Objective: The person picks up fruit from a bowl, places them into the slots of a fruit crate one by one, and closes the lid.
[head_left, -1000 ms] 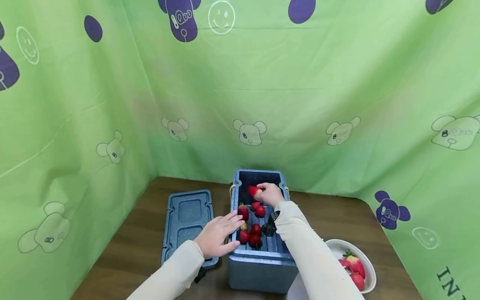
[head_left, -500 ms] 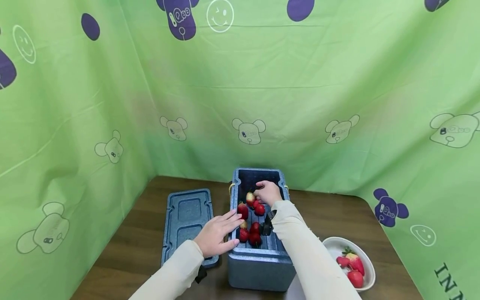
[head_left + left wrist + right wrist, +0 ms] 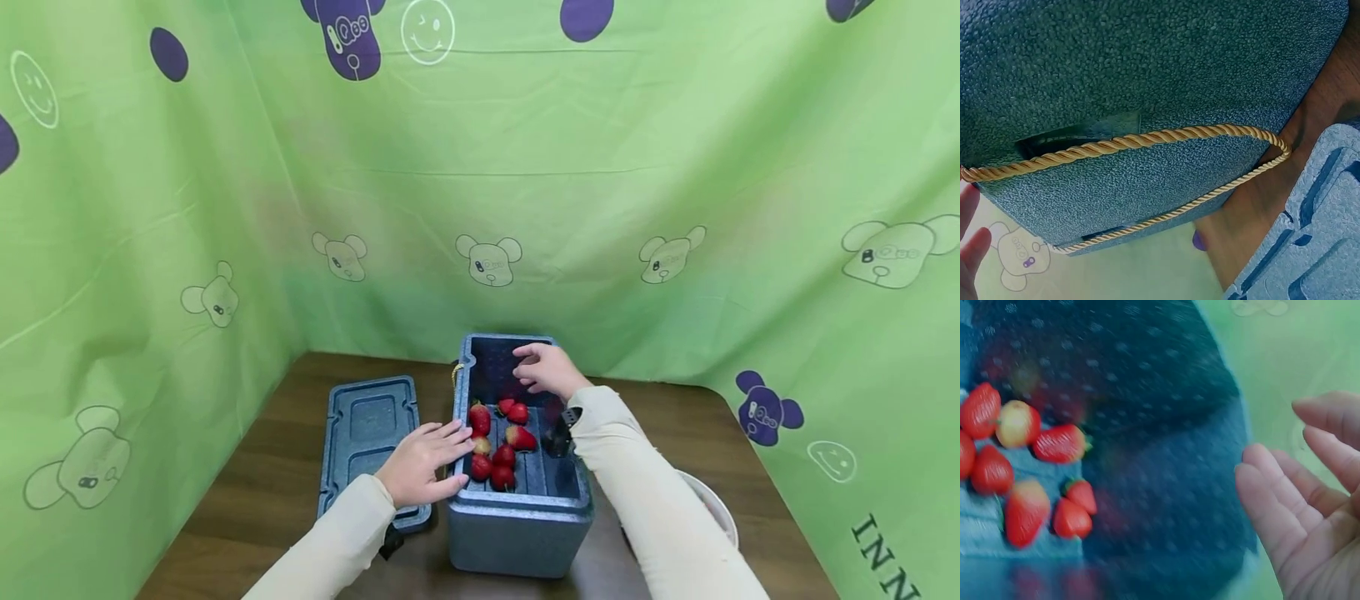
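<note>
A blue-grey foam box (image 3: 517, 546) stands lidless, with several strawberries (image 3: 521, 437) on its ribbed floor. My left hand (image 3: 420, 467) rests on the left rim, fingers spread and straight; only two fingertips (image 3: 974, 247) show in the left wrist view, beside a gold rope handle (image 3: 1172, 134). Over the far right part of the box hovers my right hand (image 3: 549, 371), its fingers relaxed and holding nothing. The right wrist view has that hand (image 3: 1310, 512) at the box's edge, apart from the strawberries (image 3: 1025, 512).
Left of the box, the matching lid (image 3: 372, 417) lies on the wooden table (image 3: 240, 500). A white bowl (image 3: 722, 510) at the right is mostly hidden behind the right sleeve. A green patterned curtain (image 3: 405, 200) hangs close behind the box.
My right hand has let go of a strawberry, which now lies on the box floor, and has lifted up and to the right. The left hand stays on the rim.
</note>
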Available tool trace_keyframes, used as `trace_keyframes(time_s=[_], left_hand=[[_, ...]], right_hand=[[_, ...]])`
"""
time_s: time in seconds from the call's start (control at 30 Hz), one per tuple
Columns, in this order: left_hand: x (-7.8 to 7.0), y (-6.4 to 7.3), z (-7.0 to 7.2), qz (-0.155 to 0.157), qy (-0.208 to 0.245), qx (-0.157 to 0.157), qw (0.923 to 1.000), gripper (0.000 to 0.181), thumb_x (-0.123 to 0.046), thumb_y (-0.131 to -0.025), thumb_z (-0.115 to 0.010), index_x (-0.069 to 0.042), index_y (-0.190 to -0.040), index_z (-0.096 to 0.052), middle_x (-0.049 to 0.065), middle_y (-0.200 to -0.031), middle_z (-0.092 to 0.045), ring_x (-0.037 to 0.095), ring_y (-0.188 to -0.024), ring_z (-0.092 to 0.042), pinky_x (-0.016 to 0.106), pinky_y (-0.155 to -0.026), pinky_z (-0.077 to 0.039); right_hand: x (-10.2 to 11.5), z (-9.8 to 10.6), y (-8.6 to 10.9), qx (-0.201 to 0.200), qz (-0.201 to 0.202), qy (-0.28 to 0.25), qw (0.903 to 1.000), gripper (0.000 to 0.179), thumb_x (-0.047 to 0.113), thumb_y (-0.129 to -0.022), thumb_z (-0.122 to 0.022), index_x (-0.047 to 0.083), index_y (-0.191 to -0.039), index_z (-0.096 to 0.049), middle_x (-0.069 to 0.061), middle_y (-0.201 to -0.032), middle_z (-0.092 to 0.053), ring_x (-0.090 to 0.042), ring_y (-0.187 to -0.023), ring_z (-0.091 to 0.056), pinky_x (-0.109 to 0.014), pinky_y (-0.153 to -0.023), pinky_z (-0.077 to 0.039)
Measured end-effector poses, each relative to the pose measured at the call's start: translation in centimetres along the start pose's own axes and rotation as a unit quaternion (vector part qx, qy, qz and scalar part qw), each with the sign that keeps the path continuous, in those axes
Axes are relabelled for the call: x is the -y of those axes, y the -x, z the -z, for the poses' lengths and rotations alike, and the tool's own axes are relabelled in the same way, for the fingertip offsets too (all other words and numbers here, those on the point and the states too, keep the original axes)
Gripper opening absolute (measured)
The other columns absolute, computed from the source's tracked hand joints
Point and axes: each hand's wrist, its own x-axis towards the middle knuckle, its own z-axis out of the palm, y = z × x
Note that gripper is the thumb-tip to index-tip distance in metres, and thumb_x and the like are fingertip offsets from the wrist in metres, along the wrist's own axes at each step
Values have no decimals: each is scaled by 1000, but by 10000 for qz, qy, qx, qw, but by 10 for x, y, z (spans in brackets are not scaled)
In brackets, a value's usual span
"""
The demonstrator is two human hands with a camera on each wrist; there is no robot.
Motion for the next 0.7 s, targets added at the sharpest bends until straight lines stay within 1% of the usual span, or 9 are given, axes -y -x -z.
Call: trace_keyframes(time_s=[0.1,0.2,0.27,0.37,0.43,0.5,0.57,0.6,0.7], left_hand=[[3,1,1,-39,-20,82,10000,46,-35,-91,-57,-5,-126,-64,10,-131,-59,25,-125,-52,43,-99,-43],[6,3,2,-93,-96,82,9999,48,-39,-95,-51,-5,-127,-63,11,-131,-58,26,-126,-51,43,-99,-43],[7,6,3,-175,-211,-29,9996,51,-43,-98,-44,-4,-125,-64,11,-130,-59,26,-124,-52,43,-98,-43],[9,9,1,-397,-364,-388,9978,63,-48,-101,-28,-2,-122,-66,12,-126,-62,27,-121,-55,43,-95,-45],[8,11,1,-447,-368,-551,9968,68,-50,-101,-23,-2,-121,-66,13,-125,-63,28,-120,-56,43,-93,-46],[6,12,0,-440,-313,-628,9966,66,-49,-102,-23,-1,-121,-66,14,-125,-63,29,-120,-56,44,-93,-46],[4,13,-1,-328,-230,-559,9976,61,-46,-102,-29,-2,-123,-64,13,-127,-61,28,-122,-54,45,-93,-46],[3,14,-2,-270,-186,-542,9980,58,-45,-102,-32,-2,-124,-64,13,-128,-61,28,-123,-54,46,-94,-46],[0,16,-5,-191,-132,-637,9977,54,-42,-101,-37,-2,-124,-64,12,-129,-61,27,-123,-53,46,-94,-46]], right_hand=[[-3,20,8,92,193,50,9998,47,2,-86,-60,-15,-129,-47,-27,-105,-65,-17,-77,-66,-35,-68,-57],[-12,42,18,73,224,177,9996,49,4,-89,-60,-16,-131,-45,-29,-110,-63,-18,-79,-66,-35,-70,-57],[-21,56,26,31,163,250,9995,49,5,-90,-61,-16,-131,-44,-31,-111,-62,-15,-78,-66,-35,-71,-57],[-34,76,42,-20,54,446,9990,50,5,-89,-61,-16,-131,-43,-30,-110,-63,-13,-77,-65,-38,-73,-56],[-50,90,52,-41,-73,534,9985,52,7,-88,-63,-16,-130,-44,-24,-96,-68,-12,-74,-65,-37,-71,-57],[-66,103,65,-34,-132,726,9973,53,8,-86,-65,-16,-128,-45,-15,-86,-69,-12,-72,-65,-36,-69,-57],[-85,115,79,1,-254,870,9959,54,9,-85,-66,-16,-128,-45,-8,-80,-69,-12,-69,-64,-33,-65,-56],[-94,120,87,30,-305,897,9955,54,9,-85,-66,-16,-128,-45,-7,-79,-69,-11,-68,-63,-31,-64,-55],[-119,129,112,20,-374,1214,9919,53,9,-85,-65,-18,-126,-46,-15,-87,-70,-15,-72,-64,-28,-63,-53]])
